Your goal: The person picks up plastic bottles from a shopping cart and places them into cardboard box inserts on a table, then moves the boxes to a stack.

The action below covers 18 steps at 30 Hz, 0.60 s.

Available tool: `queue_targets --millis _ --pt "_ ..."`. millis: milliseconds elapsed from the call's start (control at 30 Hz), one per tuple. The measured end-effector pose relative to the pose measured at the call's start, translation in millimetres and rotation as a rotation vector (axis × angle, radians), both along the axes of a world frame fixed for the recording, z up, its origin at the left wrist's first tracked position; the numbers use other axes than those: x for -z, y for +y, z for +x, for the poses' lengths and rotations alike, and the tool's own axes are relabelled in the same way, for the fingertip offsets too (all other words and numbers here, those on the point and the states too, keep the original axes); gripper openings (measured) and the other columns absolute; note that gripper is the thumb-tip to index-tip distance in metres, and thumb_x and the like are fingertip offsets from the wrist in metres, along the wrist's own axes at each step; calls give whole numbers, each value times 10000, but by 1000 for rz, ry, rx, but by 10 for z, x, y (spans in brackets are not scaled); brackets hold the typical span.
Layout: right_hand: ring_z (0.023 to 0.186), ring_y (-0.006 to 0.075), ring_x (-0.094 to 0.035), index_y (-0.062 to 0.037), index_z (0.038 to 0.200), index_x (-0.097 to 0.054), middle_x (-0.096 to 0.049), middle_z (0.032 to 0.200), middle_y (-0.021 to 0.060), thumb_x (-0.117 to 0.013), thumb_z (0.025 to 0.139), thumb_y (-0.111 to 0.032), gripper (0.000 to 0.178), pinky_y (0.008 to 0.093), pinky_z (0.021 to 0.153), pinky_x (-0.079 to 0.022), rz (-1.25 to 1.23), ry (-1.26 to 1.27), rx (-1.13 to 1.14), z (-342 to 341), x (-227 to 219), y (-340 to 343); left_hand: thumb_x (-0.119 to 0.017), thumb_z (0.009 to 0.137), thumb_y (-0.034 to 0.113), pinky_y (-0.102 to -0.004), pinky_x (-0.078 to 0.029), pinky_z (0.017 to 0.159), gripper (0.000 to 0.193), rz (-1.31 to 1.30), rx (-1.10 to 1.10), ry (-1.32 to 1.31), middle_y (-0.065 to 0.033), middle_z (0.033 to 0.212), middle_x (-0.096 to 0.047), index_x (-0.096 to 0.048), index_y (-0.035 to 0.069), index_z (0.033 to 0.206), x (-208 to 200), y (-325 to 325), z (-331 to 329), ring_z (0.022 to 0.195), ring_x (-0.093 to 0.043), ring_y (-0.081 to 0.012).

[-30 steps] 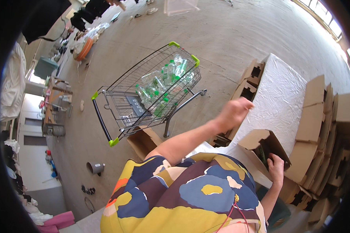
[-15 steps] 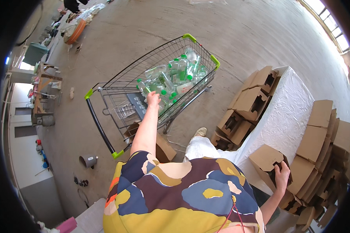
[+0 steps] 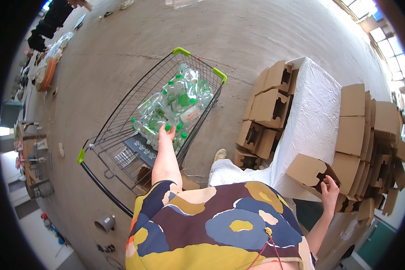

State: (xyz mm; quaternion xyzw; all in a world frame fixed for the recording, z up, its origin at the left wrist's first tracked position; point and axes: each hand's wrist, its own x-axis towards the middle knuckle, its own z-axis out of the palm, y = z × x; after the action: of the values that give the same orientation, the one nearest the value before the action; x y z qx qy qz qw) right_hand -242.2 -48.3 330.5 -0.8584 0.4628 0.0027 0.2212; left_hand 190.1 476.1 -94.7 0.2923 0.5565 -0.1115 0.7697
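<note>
My left hand reaches into a black wire shopping cart with green corner pieces. Its fingers are apart at a green cap, among several clear plastic bottles that lie heaped in the basket. I cannot make out any bottle held in it. On the right, my right hand grips the cut-out edge of an open brown cardboard box, which rests tilted on the near end of a white-covered surface. The inside of that box is mostly hidden.
More open cardboard boxes are stacked left of the white surface. Further boxes stand in rows to its right. A grey bucket lies on the concrete floor at lower left. Clutter lines the far left.
The view has turned, so the cart appears lower and further left. My left hand has moved to a green cap, its fingers spreading. My right hand keeps hold of the cardboard box.
</note>
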Motion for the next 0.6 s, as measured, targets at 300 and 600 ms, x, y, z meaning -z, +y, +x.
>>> queue_targets --millis 300,600 --pt "748 213 -661 -12 1161 -645 -693 979 136 -690 838 -61 331 337 716 -534 -138 -37 -32 -50 -8 -82 -559 960 500 -433 -582 653 421 -83 103 145 -97 740 -608 -586 80 927 367 431 237 654 -594 -266" --pt "773 217 -684 -22 1139 -657 -707 1004 126 -700 836 -87 313 345 737 -550 -166 11 71 -331 -163 -33 -579 959 433 -442 -584 676 412 -97 -64 182 -124 726 -601 -578 26 895 305 375 402 666 -621 -302"
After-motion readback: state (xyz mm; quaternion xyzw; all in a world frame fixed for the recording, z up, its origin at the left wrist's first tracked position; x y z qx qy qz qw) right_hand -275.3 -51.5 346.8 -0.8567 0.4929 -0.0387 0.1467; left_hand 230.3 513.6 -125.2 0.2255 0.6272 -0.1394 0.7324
